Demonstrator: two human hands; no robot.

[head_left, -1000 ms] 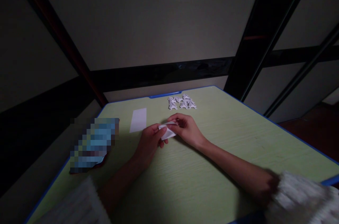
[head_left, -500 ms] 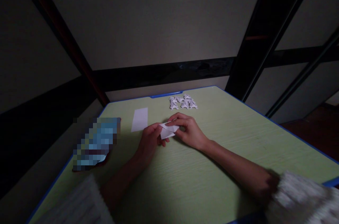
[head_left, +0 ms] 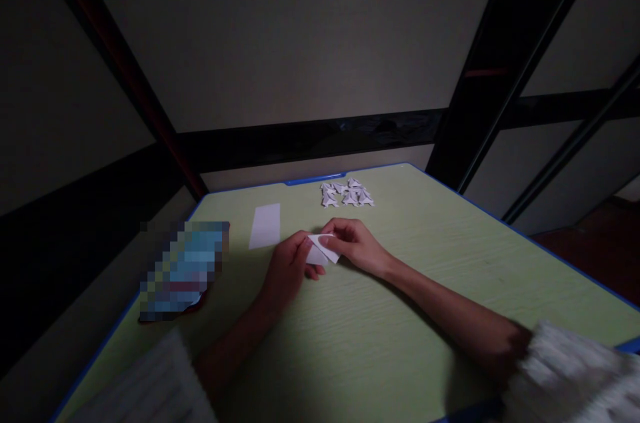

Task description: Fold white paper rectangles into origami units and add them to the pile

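Both hands meet over the middle of a pale green table [head_left: 380, 343]. My left hand [head_left: 289, 268] pinches the left side of a small folded white paper piece [head_left: 320, 251]. My right hand [head_left: 353, 244] grips the same piece from the right, thumb on top. The paper sits low over the tabletop between the fingertips. Both wrists wear pale knitted sleeves.
A flat white paper strip [head_left: 265, 225] lies just beyond my left hand. Several small folded white paper pieces [head_left: 347, 193] are heaped near the far edge. A blurred blue object [head_left: 183, 269] rests at the left edge. Dark metal bars and a wall stand behind the table.
The folded paper has been turned and pressed smaller between my fingers. Both hands have shifted slightly right and closer together.
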